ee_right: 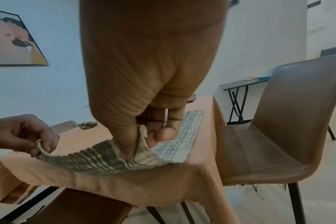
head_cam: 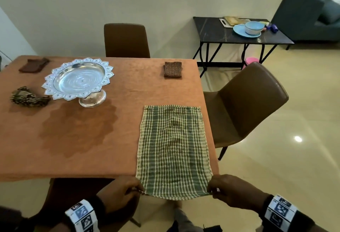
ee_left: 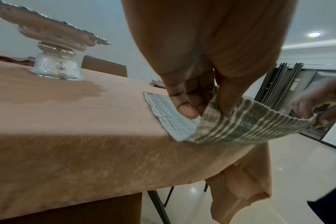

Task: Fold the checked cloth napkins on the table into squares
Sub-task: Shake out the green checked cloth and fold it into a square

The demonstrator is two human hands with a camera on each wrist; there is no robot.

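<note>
A green-and-cream checked napkin (head_cam: 173, 145) lies spread lengthwise at the table's near right corner, its near end hanging past the edge. My left hand (head_cam: 128, 188) pinches its near left corner and my right hand (head_cam: 222, 187) pinches its near right corner. In the left wrist view thumb and fingers of the left hand (ee_left: 201, 106) clamp the napkin (ee_left: 240, 127). The right wrist view shows the right hand (ee_right: 144, 136) pinching the napkin (ee_right: 109, 157). A folded brown checked napkin (head_cam: 173, 69) sits at the far right. A crumpled patterned napkin (head_cam: 27, 97) lies far left.
A silver pedestal tray (head_cam: 78, 80) stands left of centre on the orange tablecloth (head_cam: 88, 139). A dark folded cloth (head_cam: 34, 65) lies at the far left corner. Brown chairs stand behind (head_cam: 126, 40) and to the right (head_cam: 246, 103). A black side table (head_cam: 239, 35) holds blue dishes.
</note>
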